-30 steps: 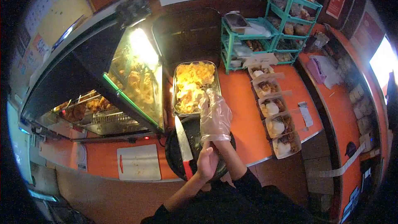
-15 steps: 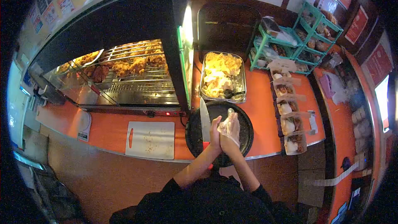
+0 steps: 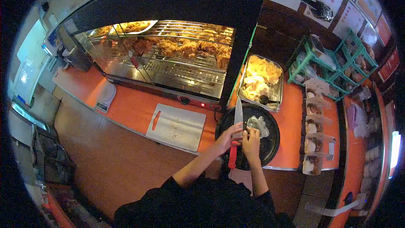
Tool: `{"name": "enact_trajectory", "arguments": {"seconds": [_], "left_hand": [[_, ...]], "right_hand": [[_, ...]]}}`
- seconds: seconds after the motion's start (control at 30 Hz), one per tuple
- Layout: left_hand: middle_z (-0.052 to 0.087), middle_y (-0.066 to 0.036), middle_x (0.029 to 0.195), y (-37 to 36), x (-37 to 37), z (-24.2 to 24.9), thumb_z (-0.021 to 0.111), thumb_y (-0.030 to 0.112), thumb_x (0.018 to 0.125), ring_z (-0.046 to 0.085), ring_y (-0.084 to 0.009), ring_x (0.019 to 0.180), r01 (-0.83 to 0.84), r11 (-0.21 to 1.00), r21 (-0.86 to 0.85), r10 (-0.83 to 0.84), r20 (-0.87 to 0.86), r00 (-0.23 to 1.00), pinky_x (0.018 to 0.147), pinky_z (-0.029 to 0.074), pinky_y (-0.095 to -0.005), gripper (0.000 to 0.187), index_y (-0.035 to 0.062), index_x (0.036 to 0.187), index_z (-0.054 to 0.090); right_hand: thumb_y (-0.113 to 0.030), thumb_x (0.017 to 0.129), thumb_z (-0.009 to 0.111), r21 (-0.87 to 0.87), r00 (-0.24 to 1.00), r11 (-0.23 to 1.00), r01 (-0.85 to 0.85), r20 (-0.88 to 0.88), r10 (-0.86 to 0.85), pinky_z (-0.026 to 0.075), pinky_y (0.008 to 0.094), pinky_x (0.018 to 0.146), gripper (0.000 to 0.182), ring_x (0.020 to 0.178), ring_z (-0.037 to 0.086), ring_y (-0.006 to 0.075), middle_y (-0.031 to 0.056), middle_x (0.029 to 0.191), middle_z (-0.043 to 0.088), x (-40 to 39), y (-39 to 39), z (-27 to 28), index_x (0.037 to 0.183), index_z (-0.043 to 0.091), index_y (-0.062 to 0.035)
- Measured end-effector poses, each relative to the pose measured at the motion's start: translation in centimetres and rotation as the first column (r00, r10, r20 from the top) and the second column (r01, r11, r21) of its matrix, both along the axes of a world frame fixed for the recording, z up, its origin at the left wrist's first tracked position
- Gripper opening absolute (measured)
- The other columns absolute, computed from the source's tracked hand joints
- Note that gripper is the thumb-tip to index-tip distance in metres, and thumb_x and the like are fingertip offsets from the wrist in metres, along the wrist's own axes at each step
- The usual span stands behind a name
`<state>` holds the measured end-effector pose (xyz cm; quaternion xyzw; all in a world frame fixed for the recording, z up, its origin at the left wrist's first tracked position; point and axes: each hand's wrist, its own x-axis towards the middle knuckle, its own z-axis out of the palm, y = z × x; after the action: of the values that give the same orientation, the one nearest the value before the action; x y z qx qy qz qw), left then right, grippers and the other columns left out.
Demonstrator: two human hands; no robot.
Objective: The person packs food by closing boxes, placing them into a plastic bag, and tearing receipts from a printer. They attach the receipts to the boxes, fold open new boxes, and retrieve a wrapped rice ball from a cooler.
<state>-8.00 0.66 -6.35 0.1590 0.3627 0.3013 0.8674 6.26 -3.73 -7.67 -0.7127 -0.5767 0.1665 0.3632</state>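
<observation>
Over the pan [image 3: 270, 150], both hands bare, fingertips together. Left hand [image 3: 231, 137]: fingers part-curled, meeting the right's above the knife [image 3: 239, 116]; can't tell if they grip anything. Right hand [image 3: 252, 144]: fingers bent inward, tips bunched; grip hidden from this angle. Glove [image 3: 259, 126], clear and crumpled, just off the right fingers at 1 o'clock, over the pan; can't tell if pinched. Knife runs 12 to 6 on the pan's left side, red handle at 6, passing under the left hand. From the hands: board [image 3: 179, 124] at 9, crumbs on it. Food tray [image 3: 276, 104] near 12:30, black-ended utensil in it. Boxes [image 3: 313, 143] in a row, 3 o'clock. Scale [image 3: 105, 95] past the board, 9:30. Cabinet [image 3: 168, 95] at 10:30, fried pieces on racks. Green shelves [image 3: 301, 61] at 2.
</observation>
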Motion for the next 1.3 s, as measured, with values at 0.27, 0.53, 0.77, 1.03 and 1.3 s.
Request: {"name": "enact_trajectory", "arguments": {"seconds": [0.27,0.53,0.77,1.03,1.3], "left_hand": [[0.046,-0.015,0.124,11.1,-19.5,7.5,0.056,0.006,0.087,0.051,-0.0226,0.112,-0.177,0.260,0.949,0.966,-0.253,0.058,0.094,0.043,-0.0344,0.039,0.0012,0.126,0.049],[0.041,-0.020,0.134,20.2,-29.6,14.0,0.043,0.040,0.098,0.046,-0.0308,0.120,-0.125,0.130,0.984,0.990,-0.121,0.076,0.104,0.033,-0.0407,0.057,-0.0025,0.136,0.040],[0.045,-0.011,0.135,16.5,-25.9,15.9,0.043,0.041,0.098,0.042,-0.0223,0.126,-0.327,0.172,0.929,0.927,-0.040,0.374,0.102,0.035,-0.0355,0.055,0.0020,0.138,0.041],[0.044,-0.006,0.141,13.9,-17.1,13.2,0.034,0.047,0.099,0.040,-0.0206,0.129,-0.351,0.267,0.898,0.804,-0.006,0.594,0.103,0.029,-0.0377,0.057,0.0084,0.139,0.044],[0.051,-0.009,0.136,10.4,-8.8,12.3,0.031,0.042,0.100,0.047,-0.0225,0.125,-0.353,0.301,0.886,0.693,0.052,0.719,0.103,0.034,-0.0396,0.056,0.0033,0.136,0.046]], "right_hand": [[-0.019,0.069,0.072,-0.071,0.810,0.969,0.238,0.564,-0.157,0.045,0.0487,0.083,0.064,0.104,0.053,0.0342,0.0109,0.110,0.052,1.0,3.7,2.7,0.128,0.046,-0.0195],[-0.004,0.079,0.063,0.273,0.954,0.949,-0.160,-0.203,0.219,0.050,0.0335,0.061,0.007,0.068,0.065,0.0265,0.0124,0.075,0.065,-4.9,5.4,15.2,0.085,0.060,-0.0025],[0.006,0.078,0.056,0.796,1.000,0.605,-0.020,0.020,0.006,0.046,0.0398,0.057,0.011,0.070,0.052,0.0327,0.0139,0.079,0.047,-12.0,11.1,22.2,0.085,0.053,-0.0015],[-0.010,0.069,0.062,0.839,0.857,0.506,-0.200,0.400,-0.324,0.044,0.0388,0.071,0.022,0.083,0.052,0.0271,0.0091,0.089,0.049,-11.8,14.4,20.3,0.089,0.055,-0.0072],[-0.024,0.072,0.061,0.819,0.869,0.550,-0.163,0.383,-0.313,0.044,0.0406,0.085,0.044,0.101,0.051,0.0299,0.0160,0.112,0.055,-11.6,15.2,18.0,0.109,0.053,-0.0021]]}}
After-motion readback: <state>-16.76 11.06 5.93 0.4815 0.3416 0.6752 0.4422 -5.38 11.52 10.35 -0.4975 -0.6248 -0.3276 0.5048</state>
